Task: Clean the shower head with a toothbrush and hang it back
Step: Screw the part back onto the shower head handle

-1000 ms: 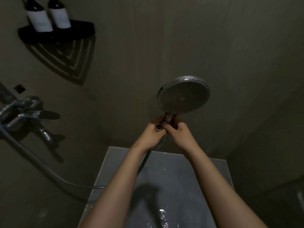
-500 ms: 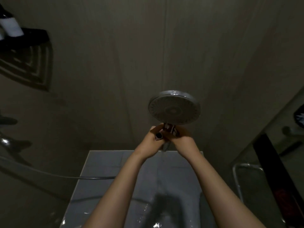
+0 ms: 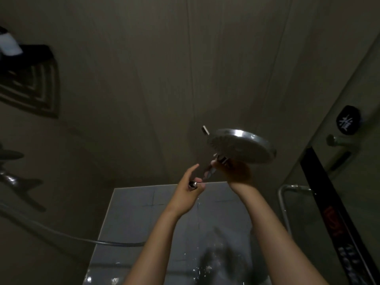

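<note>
Head view: nearest, we see a wet grey tiled ledge under both forearms. The hands are slightly apart. The left hand pinches a small silver metal hose fitting, index finger stretched out. The right hand grips the neck of the round chrome shower head, tilted before the beige wall.

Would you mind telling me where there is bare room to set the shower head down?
The grey tiled surface lies bare, though wet, between the hose below and the left forearm. The wall above the shower head leaves passing room. It is crowded around the right hand and left hand, and on the corner shelf.
</note>
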`<state>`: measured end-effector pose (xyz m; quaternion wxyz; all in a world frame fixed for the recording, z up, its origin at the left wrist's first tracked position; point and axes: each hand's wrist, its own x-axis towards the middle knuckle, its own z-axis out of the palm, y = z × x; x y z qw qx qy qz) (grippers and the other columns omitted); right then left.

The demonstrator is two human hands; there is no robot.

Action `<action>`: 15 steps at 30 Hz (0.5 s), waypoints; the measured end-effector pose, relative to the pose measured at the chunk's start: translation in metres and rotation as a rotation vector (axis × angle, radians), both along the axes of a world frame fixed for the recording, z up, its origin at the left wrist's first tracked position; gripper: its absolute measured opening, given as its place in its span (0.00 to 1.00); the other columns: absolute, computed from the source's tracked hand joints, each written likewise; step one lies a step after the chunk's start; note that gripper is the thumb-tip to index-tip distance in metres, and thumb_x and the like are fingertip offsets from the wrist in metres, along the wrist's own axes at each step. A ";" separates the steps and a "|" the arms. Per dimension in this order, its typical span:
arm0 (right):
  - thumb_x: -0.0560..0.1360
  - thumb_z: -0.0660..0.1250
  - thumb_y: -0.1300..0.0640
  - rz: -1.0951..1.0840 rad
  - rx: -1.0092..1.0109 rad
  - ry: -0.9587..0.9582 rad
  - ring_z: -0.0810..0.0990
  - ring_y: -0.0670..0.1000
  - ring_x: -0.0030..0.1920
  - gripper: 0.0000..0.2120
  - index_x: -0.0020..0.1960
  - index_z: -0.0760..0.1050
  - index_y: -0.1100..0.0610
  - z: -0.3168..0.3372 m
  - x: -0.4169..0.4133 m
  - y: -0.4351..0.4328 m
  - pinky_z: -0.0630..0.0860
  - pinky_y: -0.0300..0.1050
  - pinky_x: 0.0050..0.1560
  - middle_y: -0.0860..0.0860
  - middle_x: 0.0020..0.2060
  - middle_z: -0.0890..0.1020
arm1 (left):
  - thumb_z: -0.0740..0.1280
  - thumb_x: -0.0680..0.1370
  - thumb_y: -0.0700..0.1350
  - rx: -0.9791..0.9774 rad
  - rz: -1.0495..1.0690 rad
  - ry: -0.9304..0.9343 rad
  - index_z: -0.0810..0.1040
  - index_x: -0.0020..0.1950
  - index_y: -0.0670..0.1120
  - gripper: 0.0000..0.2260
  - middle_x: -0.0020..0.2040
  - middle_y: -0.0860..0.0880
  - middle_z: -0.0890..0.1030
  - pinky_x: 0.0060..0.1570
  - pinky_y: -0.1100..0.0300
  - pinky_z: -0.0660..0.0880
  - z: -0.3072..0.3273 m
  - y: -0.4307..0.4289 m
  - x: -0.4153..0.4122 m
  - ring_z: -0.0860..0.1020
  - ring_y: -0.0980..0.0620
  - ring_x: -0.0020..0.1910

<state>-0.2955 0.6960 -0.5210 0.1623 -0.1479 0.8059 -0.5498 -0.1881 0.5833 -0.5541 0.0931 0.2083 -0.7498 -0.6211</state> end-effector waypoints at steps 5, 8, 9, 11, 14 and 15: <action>0.73 0.70 0.54 -0.010 -0.054 -0.112 0.76 0.52 0.60 0.19 0.62 0.76 0.60 -0.001 0.013 0.010 0.64 0.33 0.48 0.54 0.57 0.79 | 0.66 0.77 0.38 0.016 0.094 -0.062 0.74 0.56 0.50 0.11 0.39 0.47 0.79 0.43 0.65 0.72 -0.020 0.005 0.018 0.80 0.52 0.40; 0.74 0.68 0.51 0.016 -0.090 -0.127 0.77 0.47 0.52 0.14 0.56 0.78 0.58 0.003 0.027 0.020 0.67 0.26 0.34 0.48 0.47 0.78 | 0.66 0.77 0.39 -0.005 0.123 -0.095 0.77 0.48 0.49 0.05 0.36 0.49 0.77 0.39 0.59 0.73 -0.024 0.008 0.027 0.78 0.50 0.29; 0.75 0.68 0.51 0.010 -0.108 -0.141 0.75 0.45 0.49 0.14 0.57 0.79 0.58 0.001 0.028 0.023 0.65 0.20 0.31 0.48 0.46 0.78 | 0.67 0.77 0.40 -0.040 0.140 -0.113 0.78 0.44 0.50 0.05 0.37 0.50 0.77 0.36 0.59 0.73 -0.026 0.008 0.029 0.77 0.51 0.26; 0.75 0.68 0.51 0.016 -0.125 -0.123 0.72 0.43 0.46 0.15 0.57 0.79 0.59 0.002 0.030 0.026 0.61 0.15 0.30 0.48 0.46 0.77 | 0.68 0.76 0.43 -0.148 0.175 -0.166 0.77 0.38 0.51 0.07 0.33 0.53 0.75 0.34 0.60 0.70 -0.029 0.010 0.033 0.73 0.54 0.28; 0.74 0.69 0.51 0.043 -0.160 -0.123 0.75 0.46 0.51 0.15 0.56 0.79 0.59 0.001 0.034 0.029 0.66 0.26 0.40 0.49 0.47 0.79 | 0.70 0.74 0.47 -0.284 0.215 -0.217 0.73 0.36 0.50 0.09 0.32 0.54 0.75 0.37 0.59 0.69 -0.031 0.014 0.040 0.72 0.55 0.33; 0.73 0.69 0.51 0.047 -0.181 -0.149 0.76 0.47 0.52 0.15 0.56 0.79 0.59 0.000 0.037 0.029 0.66 0.31 0.47 0.49 0.48 0.79 | 0.70 0.73 0.47 -0.306 0.219 -0.237 0.72 0.37 0.50 0.08 0.32 0.54 0.74 0.36 0.60 0.68 -0.030 0.015 0.042 0.72 0.55 0.33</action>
